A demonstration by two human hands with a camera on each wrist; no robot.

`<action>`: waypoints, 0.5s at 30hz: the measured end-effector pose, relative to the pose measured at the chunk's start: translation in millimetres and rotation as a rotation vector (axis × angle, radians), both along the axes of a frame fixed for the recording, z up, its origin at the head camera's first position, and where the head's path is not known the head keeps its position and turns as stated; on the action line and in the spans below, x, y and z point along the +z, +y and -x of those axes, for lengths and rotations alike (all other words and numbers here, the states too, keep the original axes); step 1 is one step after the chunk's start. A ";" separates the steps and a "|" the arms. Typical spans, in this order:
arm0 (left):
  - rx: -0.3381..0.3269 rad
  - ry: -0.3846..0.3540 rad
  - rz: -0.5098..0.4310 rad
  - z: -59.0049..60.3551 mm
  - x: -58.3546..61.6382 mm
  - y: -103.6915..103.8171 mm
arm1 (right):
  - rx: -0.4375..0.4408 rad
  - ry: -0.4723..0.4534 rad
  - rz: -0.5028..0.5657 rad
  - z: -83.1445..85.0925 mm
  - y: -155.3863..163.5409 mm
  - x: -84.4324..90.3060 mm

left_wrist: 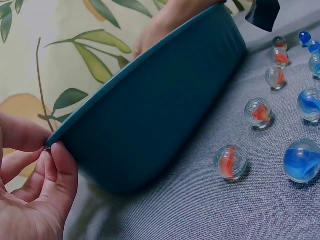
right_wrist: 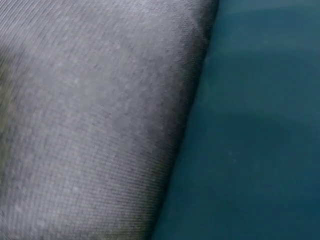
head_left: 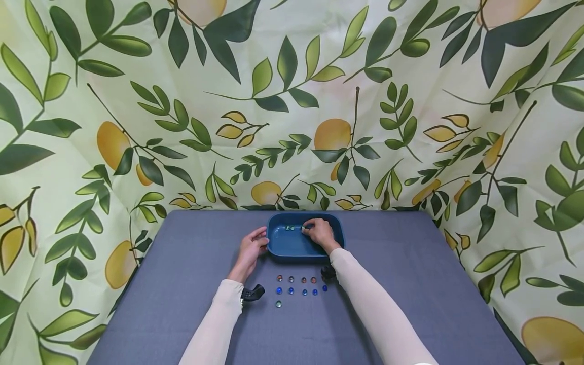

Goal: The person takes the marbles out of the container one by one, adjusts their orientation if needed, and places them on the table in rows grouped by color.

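A dark blue rectangular tray point(head_left: 292, 257) rests on the table. In the head view my right hand point(head_left: 321, 233) reaches over its front wall and pinches a small pale-green marble point(head_left: 303, 229) low inside it. Beside that hand, a few green marbles point(head_left: 292, 228) lie in the tray's back left part. My left hand point(head_left: 252, 250) is at the tray's left end; in the left wrist view its thumb and fingers point(left_wrist: 64, 167) pinch the rim. Only the tray's outer wall point(right_wrist: 250, 130) and the cloth show in the right wrist view, with the hand out of sight.
In front of the tray are a row of orange-swirled marbles point(head_left: 303, 280), a row of blue marbles point(head_left: 291, 291) and one green marble point(head_left: 279, 304). Grey cloth point(head_left: 196, 253) covers the table. A leaf-and-fruit patterned curtain point(head_left: 292, 116) hangs behind and at both sides.
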State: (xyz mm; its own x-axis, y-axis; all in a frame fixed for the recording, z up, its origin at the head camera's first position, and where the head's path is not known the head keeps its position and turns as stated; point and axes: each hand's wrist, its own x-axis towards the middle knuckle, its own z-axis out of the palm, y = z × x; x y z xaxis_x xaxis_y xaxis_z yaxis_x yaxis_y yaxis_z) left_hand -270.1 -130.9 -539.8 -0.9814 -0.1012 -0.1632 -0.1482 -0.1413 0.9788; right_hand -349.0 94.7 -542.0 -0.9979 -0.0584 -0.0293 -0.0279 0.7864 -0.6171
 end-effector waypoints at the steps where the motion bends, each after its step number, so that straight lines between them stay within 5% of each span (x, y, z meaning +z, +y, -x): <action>1: 0.000 0.001 0.003 -0.3 0.3 0.0 | -0.001 0.001 -0.006 0.2 -0.4 -0.4; 15: 0.027 -0.006 0.024 1.9 -2.3 1.3 | 0.005 -0.004 -0.065 0.0 -2.0 -0.3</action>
State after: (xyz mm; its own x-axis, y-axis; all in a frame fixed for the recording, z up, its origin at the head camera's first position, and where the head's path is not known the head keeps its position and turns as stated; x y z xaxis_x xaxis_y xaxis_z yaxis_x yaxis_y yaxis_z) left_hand -272.0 -129.6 -542.2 -0.9771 -0.1320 -0.1666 -0.1508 -0.1217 0.9810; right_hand -349.0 92.7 -542.3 -0.9974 -0.0617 -0.0371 -0.0300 0.8245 -0.5651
